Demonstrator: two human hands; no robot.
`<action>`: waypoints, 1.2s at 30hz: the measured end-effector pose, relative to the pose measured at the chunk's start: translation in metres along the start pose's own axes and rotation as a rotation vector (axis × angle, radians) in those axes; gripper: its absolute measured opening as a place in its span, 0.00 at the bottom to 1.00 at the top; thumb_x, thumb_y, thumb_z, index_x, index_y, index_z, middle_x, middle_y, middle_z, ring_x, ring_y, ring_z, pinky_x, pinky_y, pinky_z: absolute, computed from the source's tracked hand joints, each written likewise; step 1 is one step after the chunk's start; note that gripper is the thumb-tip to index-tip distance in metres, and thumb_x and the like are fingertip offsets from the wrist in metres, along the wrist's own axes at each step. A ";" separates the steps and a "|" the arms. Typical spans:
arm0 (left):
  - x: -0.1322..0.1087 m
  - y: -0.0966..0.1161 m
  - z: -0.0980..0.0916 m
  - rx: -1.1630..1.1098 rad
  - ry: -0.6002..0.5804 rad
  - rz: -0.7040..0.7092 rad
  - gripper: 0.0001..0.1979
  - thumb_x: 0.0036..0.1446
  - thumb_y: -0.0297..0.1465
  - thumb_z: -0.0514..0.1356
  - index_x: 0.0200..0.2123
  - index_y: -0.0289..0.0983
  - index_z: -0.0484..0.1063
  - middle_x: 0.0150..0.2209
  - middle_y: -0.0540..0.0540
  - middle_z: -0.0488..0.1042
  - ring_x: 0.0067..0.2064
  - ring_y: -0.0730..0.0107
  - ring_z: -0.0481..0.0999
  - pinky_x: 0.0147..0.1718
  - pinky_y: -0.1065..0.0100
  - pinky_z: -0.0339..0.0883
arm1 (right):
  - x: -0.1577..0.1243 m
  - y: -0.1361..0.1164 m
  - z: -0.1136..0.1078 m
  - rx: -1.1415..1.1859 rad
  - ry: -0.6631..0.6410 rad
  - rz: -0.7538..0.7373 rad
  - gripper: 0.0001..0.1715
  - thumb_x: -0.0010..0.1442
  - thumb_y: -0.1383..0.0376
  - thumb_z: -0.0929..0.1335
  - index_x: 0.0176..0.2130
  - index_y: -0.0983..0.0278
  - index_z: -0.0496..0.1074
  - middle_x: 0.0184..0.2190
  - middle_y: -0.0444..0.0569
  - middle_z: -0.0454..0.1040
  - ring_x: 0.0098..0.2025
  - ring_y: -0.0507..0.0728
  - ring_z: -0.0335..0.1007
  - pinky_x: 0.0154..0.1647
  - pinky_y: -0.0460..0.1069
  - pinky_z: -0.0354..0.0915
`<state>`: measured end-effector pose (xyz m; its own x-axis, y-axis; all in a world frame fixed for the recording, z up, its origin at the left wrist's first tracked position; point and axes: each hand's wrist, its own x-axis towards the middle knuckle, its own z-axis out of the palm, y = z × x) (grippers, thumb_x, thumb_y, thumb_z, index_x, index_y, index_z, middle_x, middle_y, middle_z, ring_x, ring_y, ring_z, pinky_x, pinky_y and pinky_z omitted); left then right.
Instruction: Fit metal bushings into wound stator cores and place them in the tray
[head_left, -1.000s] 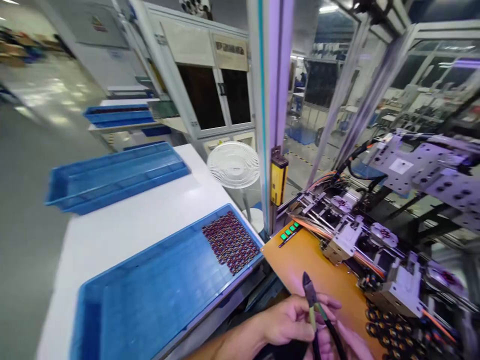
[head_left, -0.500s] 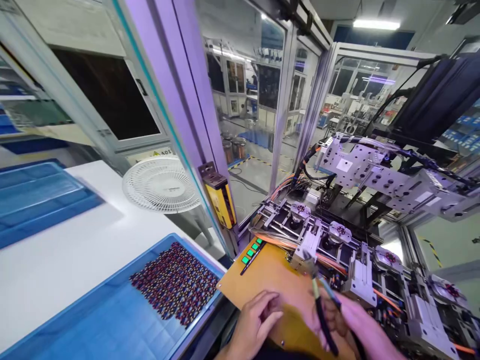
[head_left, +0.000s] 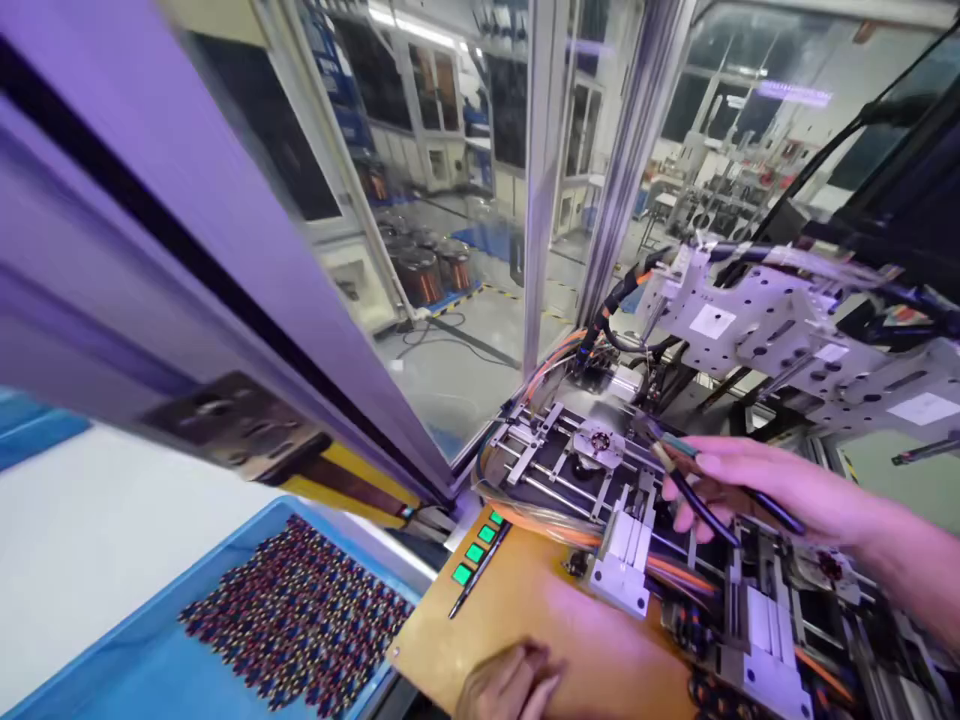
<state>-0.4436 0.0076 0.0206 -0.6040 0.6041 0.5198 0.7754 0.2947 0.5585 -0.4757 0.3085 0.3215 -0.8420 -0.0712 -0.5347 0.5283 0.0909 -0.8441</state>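
My right hand [head_left: 757,480] reaches over the machine, closed around a pair of pliers [head_left: 694,500] with black handles. The jaws point up and left, just to the right of the leftmost round metal fixture [head_left: 611,450]. In that fixture sits a small dark red and copper-coloured round part [head_left: 601,442]. Low in the view, my left hand [head_left: 506,685] hovers over or rests on the orange panel [head_left: 577,630], I cannot tell which. Its fingers curl loosely, thumb apart, with nothing visible in them; the hand is slightly blurred.
A blue tray [head_left: 97,640] at lower left holds many small dark parts [head_left: 300,610] in rows. Green square buttons [head_left: 474,552] line the panel's left edge. A metal frame post [head_left: 247,250] stands at left. A bracketed machine head [head_left: 780,320] overhangs the fixtures at right.
My right hand has carried the pliers up and away from over the panel to beside the leftmost fixture. My left hand sits lower in view. The view has turned right and come closer.
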 end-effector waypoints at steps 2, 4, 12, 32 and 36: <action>-0.003 -0.001 0.001 -0.017 -0.043 -0.027 0.07 0.59 0.28 0.62 0.42 0.38 0.75 0.31 0.46 0.81 0.30 0.69 0.81 0.33 0.75 0.75 | 0.019 -0.009 -0.007 -0.108 -0.051 0.056 0.25 0.57 0.50 0.68 0.44 0.68 0.73 0.31 0.51 0.78 0.34 0.54 0.77 0.31 0.46 0.71; -0.008 -0.001 0.004 -0.024 -0.070 -0.066 0.08 0.59 0.29 0.62 0.43 0.38 0.75 0.32 0.45 0.81 0.31 0.68 0.81 0.35 0.74 0.75 | 0.036 -0.019 -0.007 -0.212 -0.106 0.119 0.24 0.57 0.50 0.68 0.37 0.69 0.75 0.28 0.50 0.78 0.27 0.51 0.75 0.25 0.43 0.69; -0.012 0.000 0.007 0.005 -0.059 -0.072 0.08 0.61 0.31 0.60 0.42 0.38 0.76 0.31 0.45 0.81 0.30 0.69 0.81 0.35 0.74 0.75 | 0.075 -0.043 0.005 -0.235 -0.165 0.300 0.14 0.55 0.62 0.70 0.24 0.68 0.74 0.20 0.45 0.75 0.13 0.44 0.64 0.10 0.34 0.53; -0.014 0.001 0.008 -0.006 -0.037 -0.083 0.09 0.62 0.33 0.60 0.44 0.38 0.75 0.33 0.45 0.81 0.32 0.68 0.81 0.35 0.72 0.74 | 0.083 -0.047 0.026 -0.417 -0.011 0.391 0.18 0.61 0.67 0.64 0.21 0.69 0.69 0.16 0.42 0.70 0.12 0.45 0.62 0.12 0.38 0.56; -0.007 0.000 0.005 -0.016 -0.039 -0.033 0.07 0.63 0.32 0.59 0.43 0.37 0.73 0.31 0.46 0.81 0.30 0.72 0.80 0.33 0.75 0.74 | 0.063 -0.051 0.022 -0.477 -0.067 0.157 0.17 0.62 0.59 0.65 0.27 0.67 0.71 0.16 0.40 0.68 0.14 0.46 0.63 0.14 0.39 0.57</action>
<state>-0.4382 0.0067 0.0134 -0.6213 0.6230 0.4751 0.7517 0.3030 0.5858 -0.5532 0.2779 0.3295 -0.7393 -0.0819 -0.6683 0.5265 0.5485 -0.6496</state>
